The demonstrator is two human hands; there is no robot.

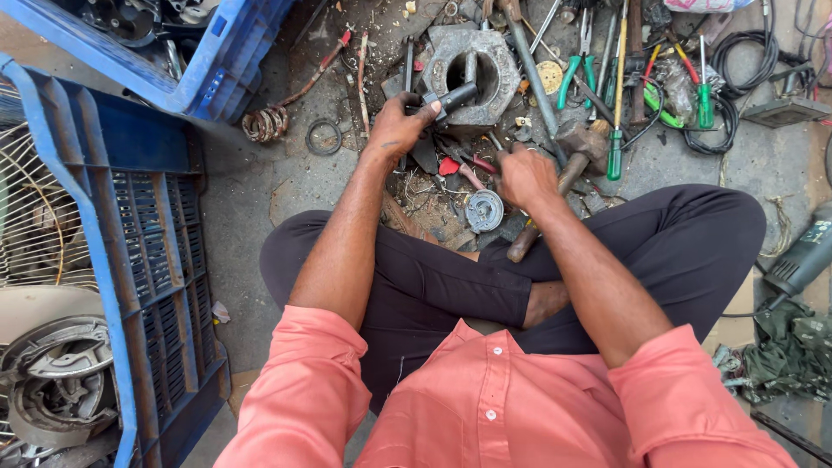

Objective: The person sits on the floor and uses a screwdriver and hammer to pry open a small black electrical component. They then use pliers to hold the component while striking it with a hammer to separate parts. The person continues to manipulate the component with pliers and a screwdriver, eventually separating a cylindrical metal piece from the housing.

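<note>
Your left hand (394, 128) grips the black cylinder (452, 98) on the metal block (472, 65); your right hand (524, 176), fist closed around the hammer (563, 173), risks striking those fingers.

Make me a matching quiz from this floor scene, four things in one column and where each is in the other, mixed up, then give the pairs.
Things:
1. dark rod
2. hammer
3. blue crate
4. green-handled screwdriver

Places:
A. standing at the left side
B. gripped by the left hand at the grey metal block
C. in the right hand
D. lying among the tools at upper right

Pairs: 1-B, 2-C, 3-A, 4-D
</note>
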